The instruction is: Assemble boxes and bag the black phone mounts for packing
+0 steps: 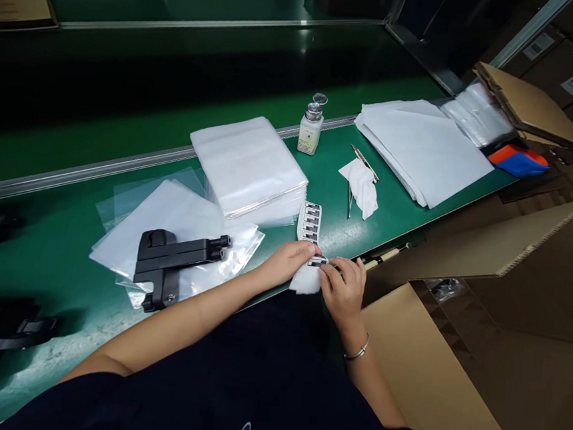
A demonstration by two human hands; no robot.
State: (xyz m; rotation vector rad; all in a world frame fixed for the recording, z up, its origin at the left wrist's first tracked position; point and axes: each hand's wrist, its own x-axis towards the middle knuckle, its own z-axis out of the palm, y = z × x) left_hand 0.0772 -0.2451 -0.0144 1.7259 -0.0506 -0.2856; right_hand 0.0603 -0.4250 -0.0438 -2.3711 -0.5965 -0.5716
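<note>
A strip of printed labels (310, 221) on white backing runs through both hands at the table's near edge. My left hand (288, 261) is closed on the strip, thumb on top. Fingers of my right hand (345, 288) pinch at the strip's right side, by a single dark label (317, 262); whether that label is lifted from the backing I cannot tell. The strip's white lower end hangs below the hands. To the left, a black plastic device (177, 259) with two prongs lies on clear bags and white sheets (161, 214).
Behind the strip is a stack of white bags (251, 165). A dispenser bottle (310, 130), a crumpled tissue (362, 185) with tweezers (365, 161), and white sheets (423, 143) lie farther back. An open cardboard box (442, 382) stands at right; more black devices (0, 330) sit at left.
</note>
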